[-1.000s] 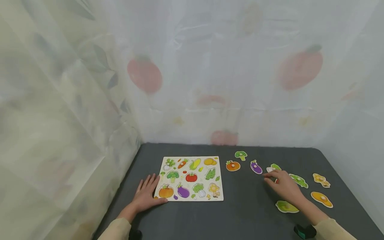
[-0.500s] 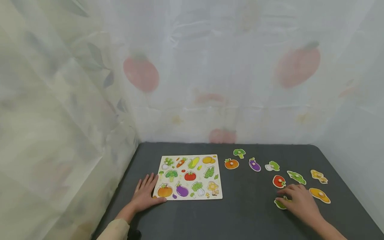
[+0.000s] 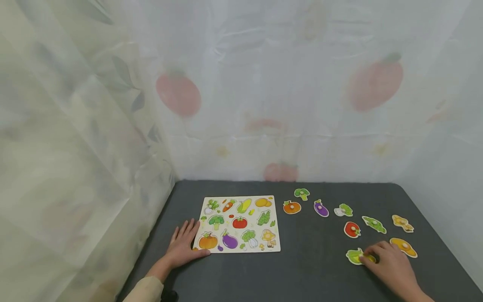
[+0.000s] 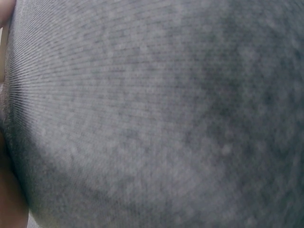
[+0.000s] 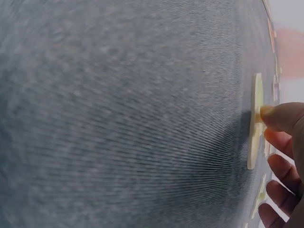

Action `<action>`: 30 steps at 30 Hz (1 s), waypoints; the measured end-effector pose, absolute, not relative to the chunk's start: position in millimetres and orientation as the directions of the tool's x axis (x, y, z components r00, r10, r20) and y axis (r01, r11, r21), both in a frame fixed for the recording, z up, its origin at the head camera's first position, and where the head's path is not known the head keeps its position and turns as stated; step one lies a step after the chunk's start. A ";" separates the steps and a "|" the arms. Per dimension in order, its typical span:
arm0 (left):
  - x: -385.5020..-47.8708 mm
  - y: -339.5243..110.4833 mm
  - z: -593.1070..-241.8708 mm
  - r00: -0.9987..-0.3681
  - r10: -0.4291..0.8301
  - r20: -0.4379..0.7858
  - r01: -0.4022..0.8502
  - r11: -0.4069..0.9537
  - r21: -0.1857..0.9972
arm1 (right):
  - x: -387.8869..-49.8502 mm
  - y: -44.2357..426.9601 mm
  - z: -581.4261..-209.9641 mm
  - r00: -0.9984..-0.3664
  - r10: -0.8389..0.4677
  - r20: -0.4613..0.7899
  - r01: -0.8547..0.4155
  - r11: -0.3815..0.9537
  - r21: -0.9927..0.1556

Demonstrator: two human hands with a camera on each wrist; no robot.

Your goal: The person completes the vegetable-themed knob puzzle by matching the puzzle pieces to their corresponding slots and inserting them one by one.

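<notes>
In the head view a white vegetable puzzle board (image 3: 253, 228) lies on the dark table. My left hand (image 3: 183, 247) rests at its left edge, fingers spread, thumb along the near left corner. My right hand (image 3: 392, 266) is at the right of the table, over a green and yellow corn puzzle piece (image 3: 354, 256), part of which it hides. In the right wrist view, thumb and forefinger pinch the small knob of the corn piece (image 5: 255, 128), and a shadow falls beside it on the cloth. The left wrist view holds mostly grey cloth, with bits of skin at its left edge.
Other knobbed pieces lie around: tomato (image 3: 352, 229), pea pod (image 3: 374, 225), mushroom (image 3: 402, 223), potato (image 3: 403, 247), bok choy (image 3: 343, 210), eggplant (image 3: 321, 208), pumpkin (image 3: 292, 207) and broccoli (image 3: 302, 193). A pale curtain (image 3: 279, 105) hangs behind the table.
My right hand has moved from beside the tomato piece toward me, down to the corn piece, and now pinches its knob. The left hand stays on the board's edge.
</notes>
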State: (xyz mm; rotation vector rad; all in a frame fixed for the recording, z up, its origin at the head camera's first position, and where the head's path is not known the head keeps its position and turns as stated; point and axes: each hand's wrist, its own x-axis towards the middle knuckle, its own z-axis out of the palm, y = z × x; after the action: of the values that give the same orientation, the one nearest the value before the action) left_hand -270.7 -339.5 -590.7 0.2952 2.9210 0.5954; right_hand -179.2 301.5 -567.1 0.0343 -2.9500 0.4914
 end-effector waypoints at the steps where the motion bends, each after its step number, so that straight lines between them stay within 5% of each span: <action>1: -270.5 -339.4 -590.4 -0.970 0.220 -0.103 0.162 0.902 0.400 | -178.9 301.9 -567.9 -0.990 0.014 0.142 -0.034 0.945 -0.326; 30: -271.5 -340.8 -591.9 -0.969 0.222 -0.111 0.161 0.902 0.400 | -178.1 286.0 -573.5 -0.969 0.061 0.240 -0.035 0.925 -0.379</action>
State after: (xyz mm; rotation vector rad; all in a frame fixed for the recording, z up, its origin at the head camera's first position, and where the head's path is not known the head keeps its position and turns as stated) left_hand -271.5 -340.8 -591.9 0.2945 2.9133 0.5939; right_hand -178.1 286.0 -573.5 -0.0193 -2.8362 0.5656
